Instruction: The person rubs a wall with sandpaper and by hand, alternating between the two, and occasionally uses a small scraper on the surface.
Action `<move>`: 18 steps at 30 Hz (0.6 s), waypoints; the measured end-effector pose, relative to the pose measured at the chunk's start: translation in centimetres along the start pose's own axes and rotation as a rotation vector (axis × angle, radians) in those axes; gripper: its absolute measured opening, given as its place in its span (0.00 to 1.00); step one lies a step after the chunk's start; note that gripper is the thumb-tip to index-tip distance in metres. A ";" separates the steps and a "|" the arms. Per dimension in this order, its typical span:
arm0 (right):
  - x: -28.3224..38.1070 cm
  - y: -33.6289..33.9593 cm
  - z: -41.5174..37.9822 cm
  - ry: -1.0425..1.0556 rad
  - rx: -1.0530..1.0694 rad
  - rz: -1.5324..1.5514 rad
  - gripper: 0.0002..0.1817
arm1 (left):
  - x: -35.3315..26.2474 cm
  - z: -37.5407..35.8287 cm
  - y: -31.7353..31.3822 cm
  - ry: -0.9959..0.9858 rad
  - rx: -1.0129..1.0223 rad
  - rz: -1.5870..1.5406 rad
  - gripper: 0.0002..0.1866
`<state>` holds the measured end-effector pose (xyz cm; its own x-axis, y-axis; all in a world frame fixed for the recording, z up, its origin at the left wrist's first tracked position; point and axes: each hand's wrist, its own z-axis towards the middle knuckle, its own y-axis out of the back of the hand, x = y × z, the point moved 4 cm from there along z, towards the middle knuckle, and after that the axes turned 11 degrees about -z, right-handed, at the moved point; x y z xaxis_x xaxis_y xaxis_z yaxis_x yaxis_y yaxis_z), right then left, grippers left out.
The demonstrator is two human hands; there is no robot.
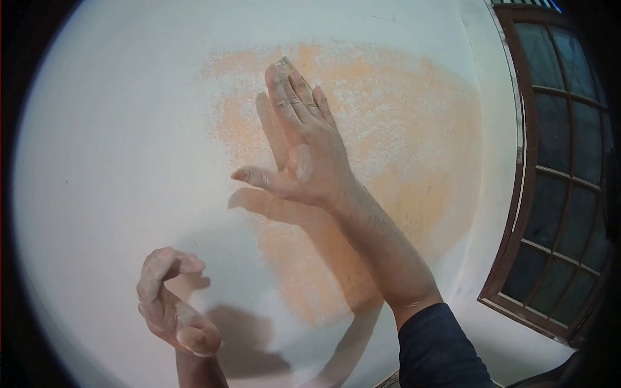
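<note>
My right hand point(307, 142) lies nearly flat against the upper part of the wall, fingers stretched upward and thumb out to the left. Past its fingertips shows a thin edge of what looks like sandpaper point(283, 61), pressed under the fingers; most of it is hidden. Around this hand the white coat is worn, and a rough peach-coloured patch point(414, 200) shows through. At the lower left, my left hand point(174, 304) hovers before the white wall with curled fingers and the thumb apart. Nothing shows in it. Pale dust coats both hands.
To the right, a brown-framed window point(527, 194) with several dark panes stands in the wall point(116, 149) beyond a corner. A dark sleeve point(440, 349) covers my right upper arm. Both arms cast shadows on the wall.
</note>
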<state>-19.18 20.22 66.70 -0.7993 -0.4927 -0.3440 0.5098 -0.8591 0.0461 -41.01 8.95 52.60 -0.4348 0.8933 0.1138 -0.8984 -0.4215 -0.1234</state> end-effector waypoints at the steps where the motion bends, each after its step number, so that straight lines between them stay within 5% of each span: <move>1: 0.2 0.3 -0.6 0.010 -0.003 0.013 0.75 | 0.0 -0.2 0.2 0.007 -0.003 -0.001 0.50; 6: 4.2 0.9 -6.8 0.011 0.113 0.044 0.77 | -0.8 0.4 0.9 -0.036 0.107 0.034 0.48; 12: 2.0 -0.5 2.4 -0.111 -0.152 0.218 0.77 | -0.4 0.5 0.7 0.038 0.068 -0.048 0.47; 18: 3.3 0.4 -4.0 -0.061 -0.046 0.233 0.71 | -0.9 -1.7 1.9 0.061 0.175 -0.017 0.46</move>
<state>-20.38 18.80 61.80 -0.6753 -0.6858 -0.2714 0.6958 -0.7144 0.0742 -42.18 7.60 50.54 -0.4193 0.9062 0.0542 -0.9051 -0.4219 0.0521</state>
